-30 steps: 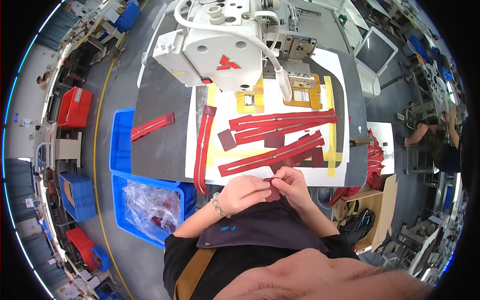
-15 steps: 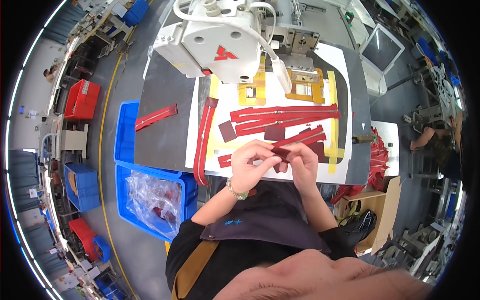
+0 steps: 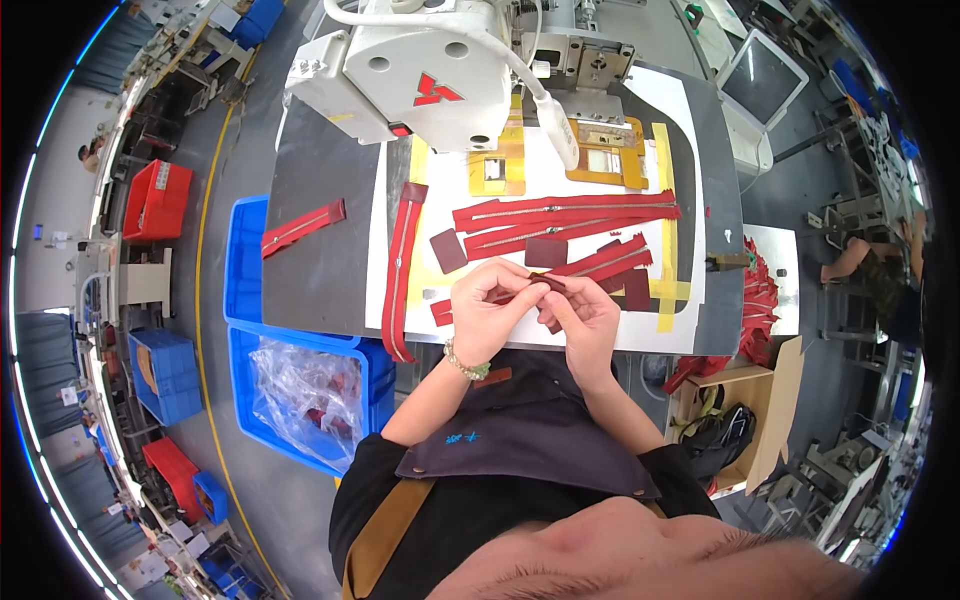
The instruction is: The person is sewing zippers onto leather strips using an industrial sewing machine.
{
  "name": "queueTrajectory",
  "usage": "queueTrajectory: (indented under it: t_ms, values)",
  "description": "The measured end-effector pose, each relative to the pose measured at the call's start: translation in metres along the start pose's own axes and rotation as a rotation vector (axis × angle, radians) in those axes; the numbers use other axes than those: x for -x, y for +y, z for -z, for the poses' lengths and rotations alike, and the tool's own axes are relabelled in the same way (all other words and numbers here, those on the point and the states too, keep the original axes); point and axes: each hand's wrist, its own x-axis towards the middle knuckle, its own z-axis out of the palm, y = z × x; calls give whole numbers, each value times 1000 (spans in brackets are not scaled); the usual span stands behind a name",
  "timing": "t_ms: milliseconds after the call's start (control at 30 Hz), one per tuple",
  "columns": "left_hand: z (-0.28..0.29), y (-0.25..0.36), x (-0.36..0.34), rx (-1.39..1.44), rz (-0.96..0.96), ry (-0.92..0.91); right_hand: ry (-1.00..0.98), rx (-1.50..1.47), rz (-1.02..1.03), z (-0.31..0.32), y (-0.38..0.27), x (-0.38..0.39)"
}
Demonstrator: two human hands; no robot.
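Observation:
Between the fingertips of both hands is a small dark red patch [image 3: 546, 283], partly covered by the fingers and apparently folded. My left hand [image 3: 484, 312] pinches it from one side, thumb pointing inward. Its other side is gripped by my right hand [image 3: 590, 322], with the fingers curled. Just beyond the hands, red zippers [image 3: 565, 214] lie across the white work surface, and another zipper [image 3: 402, 270] runs lengthwise to the left. Flat dark red patches lie among them, one square [image 3: 448, 251] at the left and another [image 3: 545, 252] behind my fingers.
A white sewing machine head [image 3: 425, 85] overhangs the table's far side, near yellow-framed clamps [image 3: 610, 165]. A short zipper [image 3: 303, 228] lies on the dark tabletop at left. Blue bins [image 3: 290, 440] stand below left; a cardboard box [image 3: 775, 420] and heaped red zippers [image 3: 760, 300] are at right.
Both hands have come closer together around the dark red patch, which shows less of its flat face now. The whole view has shifted slightly.

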Motion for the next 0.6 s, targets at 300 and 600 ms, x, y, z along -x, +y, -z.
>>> queueTrajectory:
  t_ms: [300,600]
  values:
    - [1,3,0,91,25,13,45,45,73,-8,1,3]
    - [4,13,-1,-1,-37,-1,30,36,122,-10,6,5]
